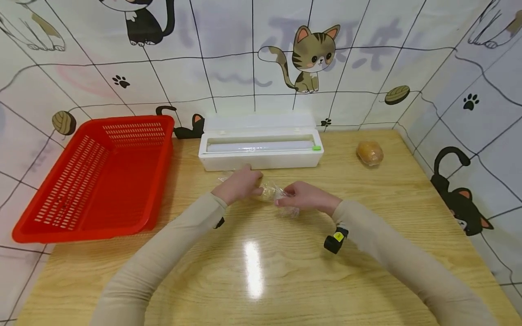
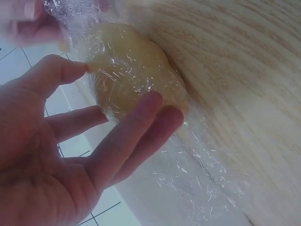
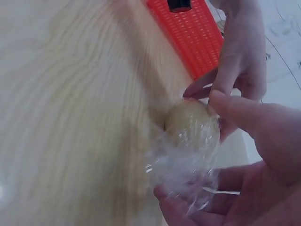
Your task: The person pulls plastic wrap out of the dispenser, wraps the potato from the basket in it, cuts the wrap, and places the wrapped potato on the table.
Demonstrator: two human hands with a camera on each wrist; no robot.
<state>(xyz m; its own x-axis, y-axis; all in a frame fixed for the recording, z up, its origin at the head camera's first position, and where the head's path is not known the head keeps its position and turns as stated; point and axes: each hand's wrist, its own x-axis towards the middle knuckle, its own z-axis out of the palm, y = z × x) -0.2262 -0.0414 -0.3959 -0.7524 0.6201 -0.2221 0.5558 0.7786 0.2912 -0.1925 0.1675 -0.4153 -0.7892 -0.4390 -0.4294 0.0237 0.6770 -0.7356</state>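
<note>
Between both hands lies a rounded, pale yellow item [image 2: 131, 61], potato-like in shape, loosely covered in clear cling film [image 3: 176, 162]. My left hand [image 1: 242, 184] holds its left side, thumb and fingers spread around it through the film. On the other side my right hand [image 1: 303, 196] grips bunched film, its thumb against the item in the right wrist view. Loose film trails over the table past the left fingers in the left wrist view. Behind the hands stands a white cling film box [image 1: 261, 160], lid up, with the roll [image 1: 261, 146] inside.
A red plastic basket [image 1: 152, 199] stands at the left of the wooden table [image 1: 204, 280]. An orange-brown wrapped round item [image 1: 370, 153] sits at the back right. A green slider [image 1: 316, 148] is on the box's right end. Cat-patterned sheeting [image 1: 228, 77] borders the table.
</note>
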